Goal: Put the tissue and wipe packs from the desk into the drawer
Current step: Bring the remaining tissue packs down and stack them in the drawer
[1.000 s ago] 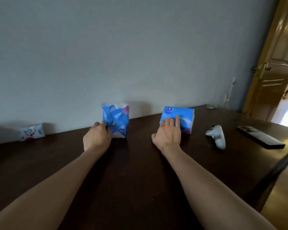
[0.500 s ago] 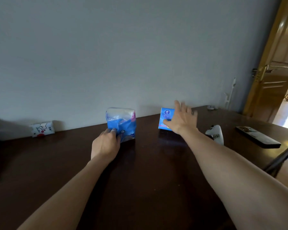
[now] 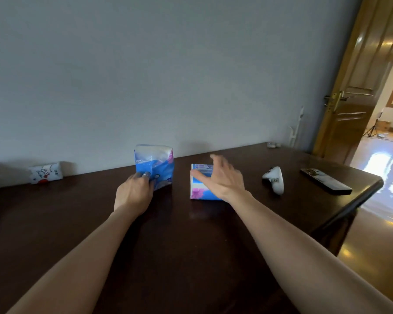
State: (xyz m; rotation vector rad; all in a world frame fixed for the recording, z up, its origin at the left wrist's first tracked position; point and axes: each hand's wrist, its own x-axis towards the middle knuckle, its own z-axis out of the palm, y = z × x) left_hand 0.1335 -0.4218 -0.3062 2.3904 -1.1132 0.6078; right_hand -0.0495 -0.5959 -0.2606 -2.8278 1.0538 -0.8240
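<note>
The crinkly blue soft pack is standing at 12 o'clock on the dark surface, and the left hand is pinching its lower left corner. It is probably light and squashy, so gripping the body should hold better than gripping loose film. At 1 o'clock, the right hand is cupping the firmer blue-and-pink tissue pack, fingers spread over its top, thumb on the near-left edge. A small white pack is lying at 10 o'clock.

Both forearms were bare, no sleeves in view; the left hand wore a silvery ring.
</note>
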